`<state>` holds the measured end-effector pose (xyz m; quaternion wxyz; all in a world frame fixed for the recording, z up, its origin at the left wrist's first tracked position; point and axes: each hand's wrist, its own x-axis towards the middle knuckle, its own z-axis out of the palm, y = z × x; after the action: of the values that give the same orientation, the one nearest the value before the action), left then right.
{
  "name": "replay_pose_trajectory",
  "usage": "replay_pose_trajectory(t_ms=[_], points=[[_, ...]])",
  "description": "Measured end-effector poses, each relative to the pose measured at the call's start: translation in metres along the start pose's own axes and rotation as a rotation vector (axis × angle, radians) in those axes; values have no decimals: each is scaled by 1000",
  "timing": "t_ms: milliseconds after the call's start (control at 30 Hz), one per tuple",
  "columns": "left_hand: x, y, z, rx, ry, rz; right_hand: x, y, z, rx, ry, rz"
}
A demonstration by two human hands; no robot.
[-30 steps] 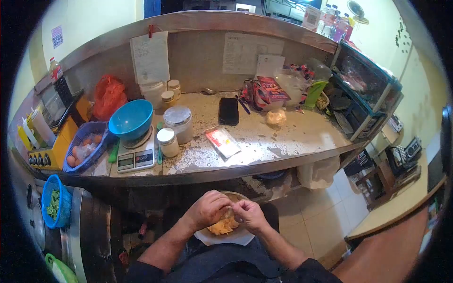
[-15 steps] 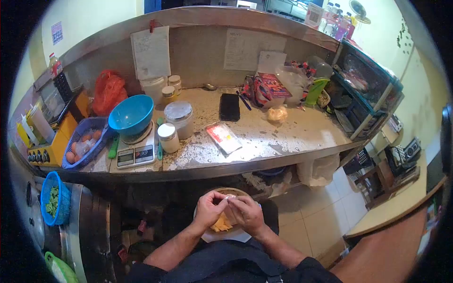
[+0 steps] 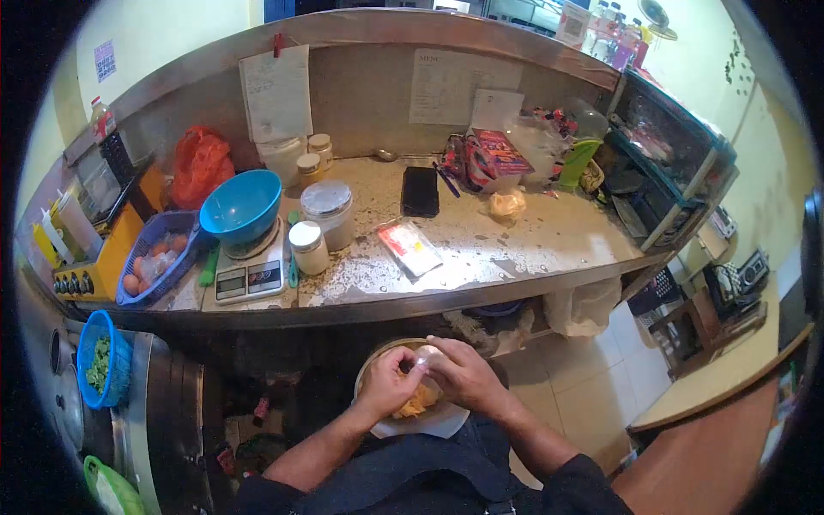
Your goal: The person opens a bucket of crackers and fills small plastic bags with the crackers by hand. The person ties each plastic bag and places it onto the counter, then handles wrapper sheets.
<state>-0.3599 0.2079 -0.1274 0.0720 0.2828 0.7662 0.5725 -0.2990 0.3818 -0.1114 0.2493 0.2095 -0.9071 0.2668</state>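
My left hand (image 3: 390,379) and my right hand (image 3: 468,375) meet over a pale bowl (image 3: 442,424) at my lap. The fingers of both are closed in a pinch around a small, whitish, shiny thing (image 3: 427,353); its kind is too small and too hidden to tell. Below the fingers, yellow-orange pieces (image 3: 417,402) lie in the bowl, partly covered by my hands.
The counter ahead holds a kitchen scale (image 3: 249,281) with a blue bowl (image 3: 242,206), lidded jars (image 3: 327,215), a phone (image 3: 420,191), a printed packet (image 3: 409,248) and a basket of eggs (image 3: 156,262). A basket of greens (image 3: 102,360) stands at left.
My right hand has shifted slightly right and up, its fingers now farther over the pale thing. The bowl shows a little more to the right, and the view has moved slightly.
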Motion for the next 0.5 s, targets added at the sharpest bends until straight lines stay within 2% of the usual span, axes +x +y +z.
replay_pose_trajectory(t_ms=[167, 267, 367, 467, 500], points=[[12, 27, -22, 212, -84, 350, 11, -11, -22, 29, -4, -67], [24, 36, -33, 193, -106, 574, 8, -6, -18, 257, -5, 42], [30, 45, -46, 275, -168, 678, 9, -15, -17, 389, 54, 194], [33, 44, -52, 325, -167, 775, 6, -18, -3, 682, 129, 378], [34, 44, -52, 333, -163, 808, 6, -18, 0, 881, 121, 509]])
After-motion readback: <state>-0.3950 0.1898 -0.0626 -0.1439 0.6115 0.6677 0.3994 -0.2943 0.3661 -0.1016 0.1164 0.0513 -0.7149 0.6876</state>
